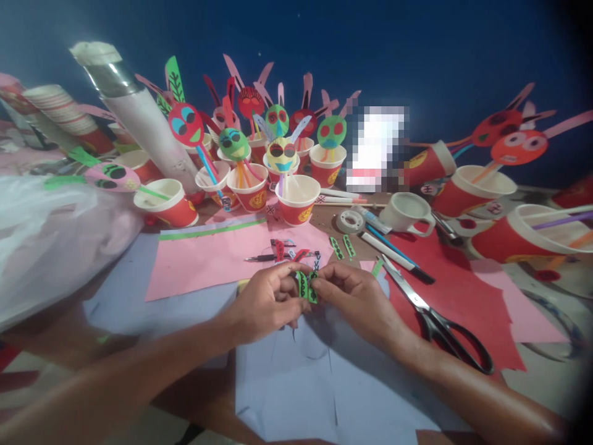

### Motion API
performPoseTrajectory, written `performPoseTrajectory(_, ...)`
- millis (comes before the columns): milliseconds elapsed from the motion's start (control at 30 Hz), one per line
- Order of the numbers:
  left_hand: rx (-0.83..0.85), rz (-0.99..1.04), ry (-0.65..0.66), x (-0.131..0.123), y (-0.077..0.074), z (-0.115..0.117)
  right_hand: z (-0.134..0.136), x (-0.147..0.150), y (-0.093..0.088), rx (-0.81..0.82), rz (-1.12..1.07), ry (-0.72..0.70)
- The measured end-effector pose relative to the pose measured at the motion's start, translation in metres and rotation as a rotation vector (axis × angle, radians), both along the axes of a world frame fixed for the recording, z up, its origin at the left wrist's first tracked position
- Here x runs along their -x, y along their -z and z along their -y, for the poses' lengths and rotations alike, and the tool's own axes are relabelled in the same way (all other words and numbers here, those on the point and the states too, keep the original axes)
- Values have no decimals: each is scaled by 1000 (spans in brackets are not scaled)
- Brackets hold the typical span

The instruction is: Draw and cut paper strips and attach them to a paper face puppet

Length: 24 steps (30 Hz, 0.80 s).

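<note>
Small green paper pieces with black drawn patterns (302, 285) are pinched between both hands at the centre. My left hand (273, 296) grips them from the left, fingers closed. From the right, my right hand (349, 293) holds their other edge between thumb and fingers. Two similar green strips (336, 248) lie on the table just beyond my right hand. A black pen (260, 258) and small red patterned pieces (280, 250) rest on pink paper (204, 259) behind my left hand.
Black-handled scissors (430, 315) lie on red paper (491, 309) at right. Red cups (299, 213) with paper faces on straws line the back. A white mug (407, 213), tape roll (349, 221) and markers sit right of centre; a plastic bag (60, 241) is at left.
</note>
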<state>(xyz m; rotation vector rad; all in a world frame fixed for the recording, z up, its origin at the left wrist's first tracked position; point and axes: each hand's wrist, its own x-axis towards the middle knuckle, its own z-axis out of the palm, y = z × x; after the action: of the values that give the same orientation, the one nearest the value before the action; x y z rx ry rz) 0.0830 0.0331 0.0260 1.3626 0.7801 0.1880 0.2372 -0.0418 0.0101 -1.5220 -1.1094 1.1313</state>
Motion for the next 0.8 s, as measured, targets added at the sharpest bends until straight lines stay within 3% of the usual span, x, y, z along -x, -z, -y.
performPoseTrajectory(233, -5, -12, -17, -1, -1, -1, -1, 2, -1, -23, 50, 17)
performPoseTrajectory(467, -9, -13, -52, -2, -3, 2, 0, 4, 4, 8, -91, 3)
performPoseTrajectory(800, -80, -12, 0, 1, -2, 3, -1, 4, -1, 59, -72, -50)
